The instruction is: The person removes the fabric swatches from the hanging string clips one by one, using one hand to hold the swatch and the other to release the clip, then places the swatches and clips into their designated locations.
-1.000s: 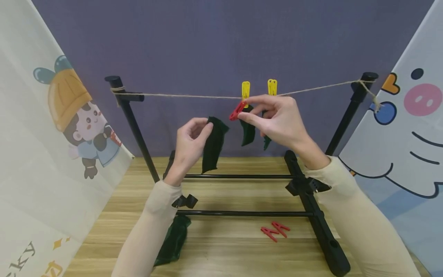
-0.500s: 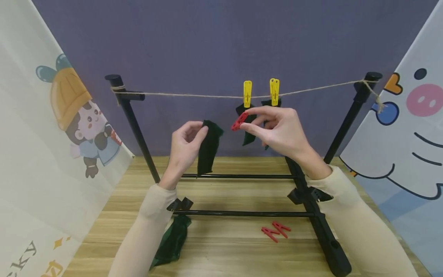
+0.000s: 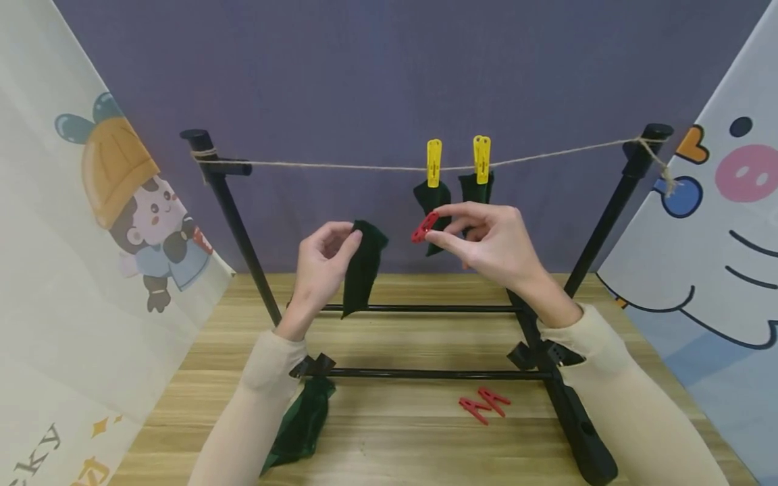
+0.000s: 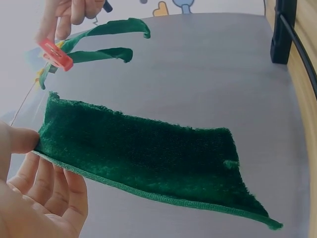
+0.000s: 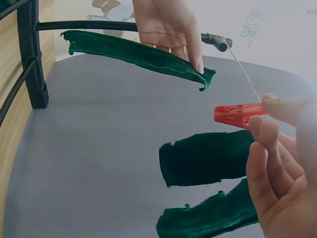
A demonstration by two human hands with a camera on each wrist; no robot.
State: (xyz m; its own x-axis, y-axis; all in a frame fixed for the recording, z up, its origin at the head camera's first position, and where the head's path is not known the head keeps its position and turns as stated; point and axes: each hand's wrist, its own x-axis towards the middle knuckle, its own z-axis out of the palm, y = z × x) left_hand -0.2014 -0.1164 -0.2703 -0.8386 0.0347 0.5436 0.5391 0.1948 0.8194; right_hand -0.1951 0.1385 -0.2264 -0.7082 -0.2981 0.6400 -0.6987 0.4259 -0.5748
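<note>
My left hand (image 3: pixel 322 266) pinches the top corner of a dark green cloth strip (image 3: pixel 363 270), which hangs down below the line. In the left wrist view this cloth (image 4: pixel 138 153) shows a fuzzy face and a lighter edge. To its right, my right hand (image 3: pixel 495 239) holds a red clothespin (image 3: pixel 425 227) between thumb and fingertips; the right wrist view shows the red clothespin (image 5: pixel 237 114) pointing away from the hand. Two yellow clothespins (image 3: pixel 433 163) fasten two more green cloths (image 3: pixel 430 196) to the twine (image 3: pixel 328 165); my right hand partly covers these cloths.
The twine runs between two posts of a black rack (image 3: pixel 240 250) with crossbars (image 3: pixel 425 373) low over the wooden table (image 3: pixel 395 439). Two red clothespins (image 3: pixel 484 403) lie at the front right. Another green cloth (image 3: pixel 304 422) lies at the left, partly behind my left sleeve.
Both hands have come down, away from the twine, with the cloth and the red clothespin still held. The left hand has also shifted slightly left. The yellow clothespins are now uncovered.
</note>
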